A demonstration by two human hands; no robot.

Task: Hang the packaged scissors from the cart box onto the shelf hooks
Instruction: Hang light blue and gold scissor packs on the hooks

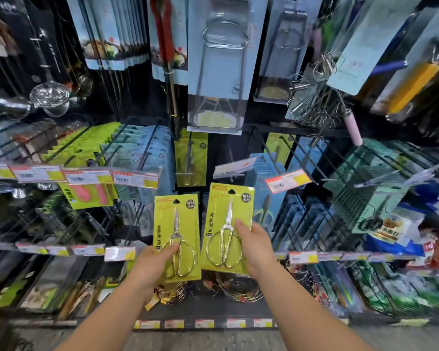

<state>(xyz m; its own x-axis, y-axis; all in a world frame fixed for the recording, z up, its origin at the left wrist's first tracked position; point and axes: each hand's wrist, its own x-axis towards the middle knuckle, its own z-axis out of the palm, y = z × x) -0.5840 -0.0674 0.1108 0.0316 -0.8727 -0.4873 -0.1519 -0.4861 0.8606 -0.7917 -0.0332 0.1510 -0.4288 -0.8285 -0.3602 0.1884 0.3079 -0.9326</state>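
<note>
A person's two bare hands hold up packaged scissors in front of a store's hook display, one pack per hand. The left hand (pixel 154 262) grips the lower part of a yellow-green scissors pack (pixel 176 238), thumb across the front near the gold handles, fingers hidden behind the card. The right hand (pixel 254 245) pinches the lower right edge of a second scissors pack (pixel 227 225), thumb on the front by the pivot, remaining fingers behind. Both packs are upright, blades pointing up, side by side & nearly touching at their inner edges; the right-hand pack sits a bit higher. Each card has a hang hole at top; neither is on a hook. Directly behind & above, btwn the two packs, another matching yellow-green pack (pixel 191 158) hangs on the shelf. Bare black hooks (pixel 287 153) jut out to the right of it, w/ blue carded items (pixel 271 178) behind. Price tags (pixel 134 178) in red, white & yellow line the hook ends. Overhead hang carded potato mashers (pixel 217 72) and wire whisks (pixel 314 97). Cart box not in view.
</note>
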